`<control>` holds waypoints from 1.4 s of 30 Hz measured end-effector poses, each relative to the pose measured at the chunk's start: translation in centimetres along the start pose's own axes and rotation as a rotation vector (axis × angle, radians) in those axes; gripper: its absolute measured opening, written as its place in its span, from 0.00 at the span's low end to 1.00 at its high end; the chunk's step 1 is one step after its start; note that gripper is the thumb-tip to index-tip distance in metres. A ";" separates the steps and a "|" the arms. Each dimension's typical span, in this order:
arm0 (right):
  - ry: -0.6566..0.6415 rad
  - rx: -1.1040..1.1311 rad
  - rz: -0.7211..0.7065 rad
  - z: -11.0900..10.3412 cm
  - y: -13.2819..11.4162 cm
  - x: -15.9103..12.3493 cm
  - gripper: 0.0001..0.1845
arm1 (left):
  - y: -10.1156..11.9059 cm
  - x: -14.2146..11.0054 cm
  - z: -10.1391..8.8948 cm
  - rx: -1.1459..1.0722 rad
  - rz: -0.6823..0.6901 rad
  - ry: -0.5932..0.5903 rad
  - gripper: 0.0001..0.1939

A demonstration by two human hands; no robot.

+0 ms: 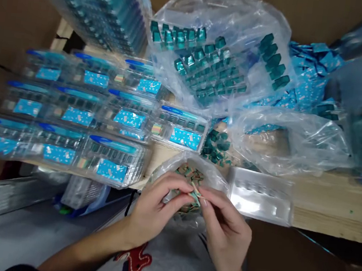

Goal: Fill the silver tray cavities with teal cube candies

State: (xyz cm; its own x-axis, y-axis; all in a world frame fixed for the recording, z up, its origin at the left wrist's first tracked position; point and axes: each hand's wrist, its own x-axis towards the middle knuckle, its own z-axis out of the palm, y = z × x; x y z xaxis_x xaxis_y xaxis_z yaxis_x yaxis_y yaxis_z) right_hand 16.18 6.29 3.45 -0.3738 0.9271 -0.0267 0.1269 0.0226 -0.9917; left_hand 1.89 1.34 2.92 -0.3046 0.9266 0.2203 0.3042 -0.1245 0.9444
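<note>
My left hand (155,207) and my right hand (227,229) meet over an open clear plastic bag (167,162). Between their fingertips are small thin pieces in pale green and orange (195,194), pinched from both sides; their exact kind is unclear. Many similar small pieces (191,172) lie inside the bag, partly hidden by my fingers. Right of the bag rests a clear moulded plastic tray (261,196) with nothing visible in it. Behind the bag stands a filled clear tray (181,129) holding a blue pen, teal pots, a striped block and a blue patterned packet.
Stacks of filled trays (114,145) cover the table's left side, with a tall stack (98,6) behind. A large plastic bag of teal pots (215,69) lies at the back. Blue packets (307,76) pile up at right. The wooden table edge (329,215) runs along the front.
</note>
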 end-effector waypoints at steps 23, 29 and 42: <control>-0.222 -0.200 -0.083 -2.0 0.2 1.6 0.09 | -0.7 0.6 -2.2 -0.153 -0.215 -0.057 0.11; -0.725 -0.778 -0.016 1.0 2.3 2.3 0.20 | -2.6 0.2 -5.2 -0.165 -0.382 0.192 0.10; -0.700 -0.947 -0.030 3.3 3.5 2.8 0.14 | -3.1 -0.1 -5.8 -0.325 -0.535 0.200 0.08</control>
State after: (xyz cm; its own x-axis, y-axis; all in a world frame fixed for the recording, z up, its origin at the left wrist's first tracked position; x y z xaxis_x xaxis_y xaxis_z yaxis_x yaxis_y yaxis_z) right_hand 12.58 7.74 -0.55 -0.7736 0.5211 -0.3606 0.6312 0.5830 -0.5116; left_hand -4.24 -0.37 1.40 -0.5097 0.8105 -0.2885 -0.2144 0.2051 0.9550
